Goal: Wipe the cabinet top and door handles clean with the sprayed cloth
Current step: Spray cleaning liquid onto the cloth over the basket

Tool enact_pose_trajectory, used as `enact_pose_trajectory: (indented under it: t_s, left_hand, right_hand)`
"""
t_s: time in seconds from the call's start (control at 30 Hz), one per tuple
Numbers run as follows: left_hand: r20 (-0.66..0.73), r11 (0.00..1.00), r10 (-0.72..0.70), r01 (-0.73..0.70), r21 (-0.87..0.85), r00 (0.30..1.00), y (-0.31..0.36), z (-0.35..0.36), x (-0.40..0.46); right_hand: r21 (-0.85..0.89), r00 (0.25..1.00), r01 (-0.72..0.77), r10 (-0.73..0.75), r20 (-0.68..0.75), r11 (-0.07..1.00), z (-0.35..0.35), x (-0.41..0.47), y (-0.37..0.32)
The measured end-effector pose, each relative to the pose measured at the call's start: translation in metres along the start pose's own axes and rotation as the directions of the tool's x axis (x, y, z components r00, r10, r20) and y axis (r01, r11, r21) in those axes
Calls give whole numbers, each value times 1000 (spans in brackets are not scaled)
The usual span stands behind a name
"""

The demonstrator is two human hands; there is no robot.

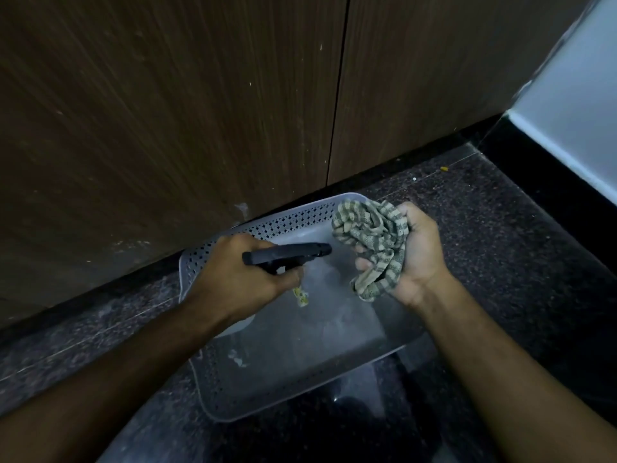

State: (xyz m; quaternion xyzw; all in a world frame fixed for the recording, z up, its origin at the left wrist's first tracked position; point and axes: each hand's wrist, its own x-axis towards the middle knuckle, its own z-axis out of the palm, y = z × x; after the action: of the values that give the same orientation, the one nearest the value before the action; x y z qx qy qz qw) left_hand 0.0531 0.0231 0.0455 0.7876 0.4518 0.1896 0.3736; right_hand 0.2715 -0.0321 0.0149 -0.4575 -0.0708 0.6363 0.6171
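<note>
My left hand [245,274] grips a spray bottle with a black trigger head [287,254]; the nozzle points right, toward the cloth. My right hand [417,259] holds a bunched striped green-and-cream cloth [370,238] just beyond the nozzle. Both hands hover over a grey perforated plastic tray [267,372] on the dark speckled floor. Brown wooden cabinet doors [167,105] rise behind, split by a vertical seam. No handles or cabinet top are in view. The bottle's body is mostly hidden under my hand, with a yellow label bit showing.
Dark granite floor [500,245] spreads around the tray. A black skirting strip and a pale wall [567,105] stand at the right. Small crumbs lie on the floor near the cabinet base.
</note>
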Motion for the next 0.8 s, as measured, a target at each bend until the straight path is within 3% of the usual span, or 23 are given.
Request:
enact_pose_trajectory:
  t_s: [0.1,0.27,0.4,0.57,0.8]
  left_hand:
    - [50,999,31,-32,31,998,1,1,0]
    - [-9,1000,-4,4,-14,1000,2,1,2]
    - [23,999,43,-43,14,999,2,1,0]
    - [-92,993,-102,97,-65,991,3,-1,3]
    - [-62,992,-124,124,-4,990,-3,-4,5]
  right_hand:
    - [14,1000,12,-12,3,1000,2,1,-7]
    - [2,1000,24,-24,-2,1000,4,0,-11]
    - [-16,999,36,-37,-19,999,3,0,-9]
    - [-40,999,33,-33,-5,999,3,-3,-4]
    - [-45,1000,15,-15,0,999,2,1,1]
